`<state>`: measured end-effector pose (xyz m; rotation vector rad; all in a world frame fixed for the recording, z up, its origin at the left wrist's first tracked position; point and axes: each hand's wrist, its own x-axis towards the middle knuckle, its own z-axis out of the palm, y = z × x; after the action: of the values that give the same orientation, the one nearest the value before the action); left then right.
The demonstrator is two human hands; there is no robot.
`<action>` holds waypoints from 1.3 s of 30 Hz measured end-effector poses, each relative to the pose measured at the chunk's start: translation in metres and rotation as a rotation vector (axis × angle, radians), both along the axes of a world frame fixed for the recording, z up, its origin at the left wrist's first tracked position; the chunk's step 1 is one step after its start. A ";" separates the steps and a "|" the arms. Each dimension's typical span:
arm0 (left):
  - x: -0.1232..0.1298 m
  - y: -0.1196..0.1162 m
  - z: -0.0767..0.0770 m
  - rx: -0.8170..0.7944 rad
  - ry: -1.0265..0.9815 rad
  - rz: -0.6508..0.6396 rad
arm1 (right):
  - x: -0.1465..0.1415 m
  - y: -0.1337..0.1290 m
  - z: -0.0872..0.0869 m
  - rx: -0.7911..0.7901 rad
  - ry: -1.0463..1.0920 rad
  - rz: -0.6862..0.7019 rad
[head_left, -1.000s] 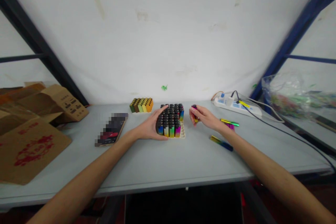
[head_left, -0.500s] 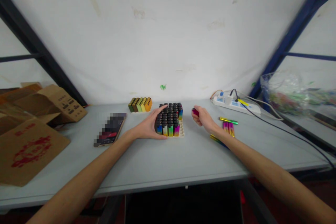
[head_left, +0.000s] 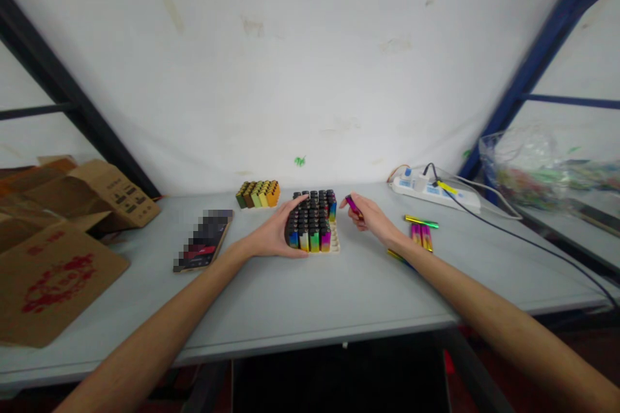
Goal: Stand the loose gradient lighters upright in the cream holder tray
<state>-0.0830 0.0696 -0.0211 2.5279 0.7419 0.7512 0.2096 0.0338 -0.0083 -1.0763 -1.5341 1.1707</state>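
Several black-topped, colourful lighters (head_left: 314, 239) stand upright in a white tray (head_left: 335, 244) at the middle of the table. My left hand (head_left: 277, 230) grips the left side of this block, thumb along the front and fingers behind. To the right of the tray, my right hand (head_left: 367, 214) holds a purple lighter (head_left: 353, 206), tilted, between its fingers. Bare slots show along the tray's right edge. Beyond my right wrist lie a gold-green lighter (head_left: 421, 222) and two pink-yellow ones (head_left: 421, 237); another (head_left: 400, 259) is partly under my forearm.
A second tray of gold and green lighters (head_left: 258, 194) stands at the back. A phone (head_left: 206, 239) and cardboard boxes (head_left: 62, 271) are on the left. At the right are a power strip (head_left: 436, 193) with cables and a plastic bag (head_left: 527, 168).
My right hand has moved slightly left, nearer the tray, and the purple lighter now shows more of its length. My left hand has stayed in place.
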 end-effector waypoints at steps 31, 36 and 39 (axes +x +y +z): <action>-0.001 0.000 -0.001 -0.005 0.013 0.011 | -0.004 -0.003 0.000 0.432 -0.498 -0.090; -0.001 0.001 -0.001 -0.017 0.013 0.001 | 0.000 0.004 -0.003 0.504 -0.636 -0.060; -0.001 0.001 -0.001 -0.018 0.004 -0.005 | 0.003 0.011 -0.004 0.573 -0.752 -0.030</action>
<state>-0.0843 0.0701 -0.0223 2.5143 0.7402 0.7351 0.2121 0.0449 -0.0122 -1.1767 -2.2251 0.2279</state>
